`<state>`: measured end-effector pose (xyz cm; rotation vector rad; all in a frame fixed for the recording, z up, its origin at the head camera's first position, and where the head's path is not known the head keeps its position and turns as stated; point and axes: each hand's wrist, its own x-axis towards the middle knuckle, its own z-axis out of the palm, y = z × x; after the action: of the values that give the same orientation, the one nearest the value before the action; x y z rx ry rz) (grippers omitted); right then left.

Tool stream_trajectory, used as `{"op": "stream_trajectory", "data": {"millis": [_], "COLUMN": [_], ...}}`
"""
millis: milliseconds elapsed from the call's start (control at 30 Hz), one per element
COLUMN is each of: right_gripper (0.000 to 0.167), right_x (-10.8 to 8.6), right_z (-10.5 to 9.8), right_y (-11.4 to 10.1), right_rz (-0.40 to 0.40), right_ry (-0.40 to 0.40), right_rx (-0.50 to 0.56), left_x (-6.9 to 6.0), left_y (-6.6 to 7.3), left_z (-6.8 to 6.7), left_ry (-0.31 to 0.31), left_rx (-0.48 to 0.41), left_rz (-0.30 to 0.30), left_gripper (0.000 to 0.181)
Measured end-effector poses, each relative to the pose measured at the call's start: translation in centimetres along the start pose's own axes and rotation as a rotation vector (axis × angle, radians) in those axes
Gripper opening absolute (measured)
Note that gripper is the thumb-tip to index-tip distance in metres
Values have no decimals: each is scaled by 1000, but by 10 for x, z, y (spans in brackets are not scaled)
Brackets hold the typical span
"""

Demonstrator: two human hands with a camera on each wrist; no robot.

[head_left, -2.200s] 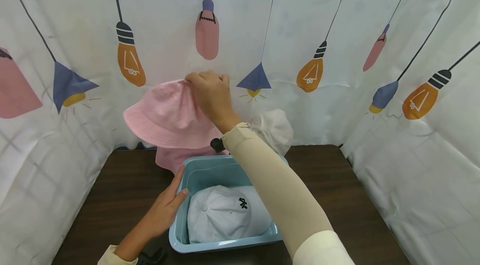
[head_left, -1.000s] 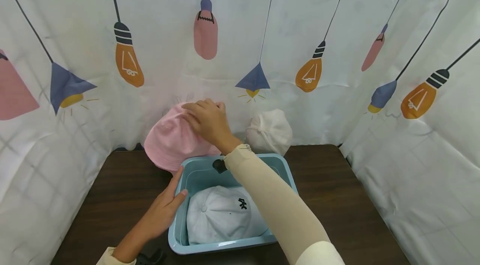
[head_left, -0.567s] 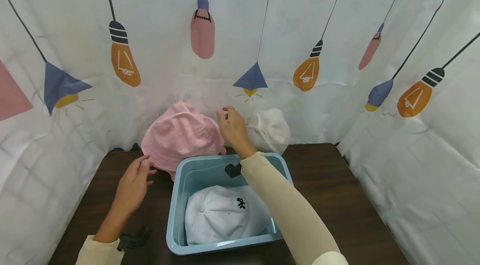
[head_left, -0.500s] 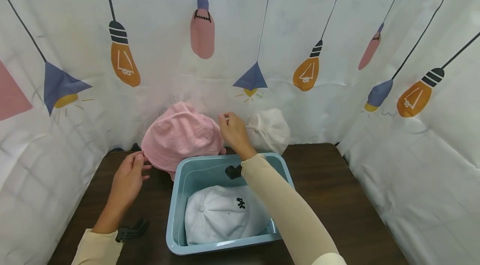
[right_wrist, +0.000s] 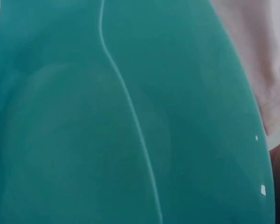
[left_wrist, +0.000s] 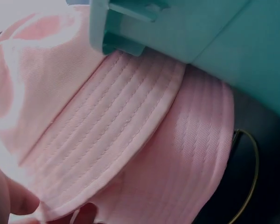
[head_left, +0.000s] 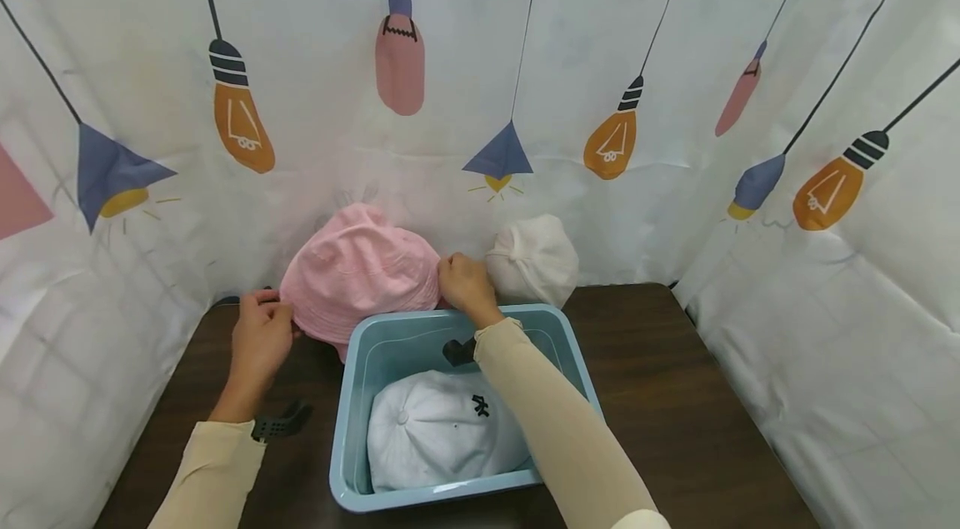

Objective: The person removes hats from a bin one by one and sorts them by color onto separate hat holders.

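Two pink bucket hats are stacked behind the basin in the head view, the upper bucket hat (head_left: 360, 262) covering most of the other. Overlapping brims show in the left wrist view, with the lower bucket hat (left_wrist: 196, 135) sticking out beneath. My left hand (head_left: 261, 337) pinches the upper brim at its left edge, thumb (left_wrist: 23, 200) above and a finger under it. At the right edge, my right hand (head_left: 468, 287) has curled fingers on the brim; their tips are hidden. The right wrist view shows mostly basin wall, with pink cloth (right_wrist: 256, 51) beyond.
A light blue plastic basin (head_left: 347, 429) stands in front of the pink hats, under my right forearm. It holds a white baseball cap (head_left: 435, 433) with a dark emblem. Another off-white cap (head_left: 536, 262) sits at the back right, by the curtain. Dark wooden table (head_left: 660, 396) underneath.
The upper pink hat was lowered onto the other and released by my right hand. My left hand left the basin for the hat's left brim; my right hand moved down to its right edge.
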<state>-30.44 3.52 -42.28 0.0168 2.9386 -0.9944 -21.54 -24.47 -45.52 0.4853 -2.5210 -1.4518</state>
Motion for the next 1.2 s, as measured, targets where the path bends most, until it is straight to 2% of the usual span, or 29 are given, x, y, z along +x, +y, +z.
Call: {"op": "stream_trajectory", "data": {"millis": [100, 200, 367, 500, 833, 1100, 1200], "right_gripper": [33, 28, 13, 6, 17, 19, 16], "right_x": [-2, -3, -4, -5, -2, -2, -2], "right_z": [1, 3, 5, 5, 8, 9, 10], "right_y": [-2, -2, 0, 1, -1, 0, 3], "right_rz": [4, 8, -40, -88, -79, -76, -75], "right_ry": [-13, 0, 26, 9, -34, -25, -34], "right_rx": [-12, -4, -62, -138, -190, -177, -167], "left_x": [0, 1, 4, 7, 22, 29, 32], "left_y": [0, -1, -8, -16, -35, -40, -40], "left_z": [4, 6, 10, 12, 18, 25, 19], "left_ry": [80, 120, 89, 56, 73, -19, -112], "left_rx": [-66, -98, -2, 73, 137, 109, 66], "left_rz": [-22, -11, 43, 81, 116, 107, 101], "left_gripper": [42, 35, 24, 24, 23, 28, 31]}}
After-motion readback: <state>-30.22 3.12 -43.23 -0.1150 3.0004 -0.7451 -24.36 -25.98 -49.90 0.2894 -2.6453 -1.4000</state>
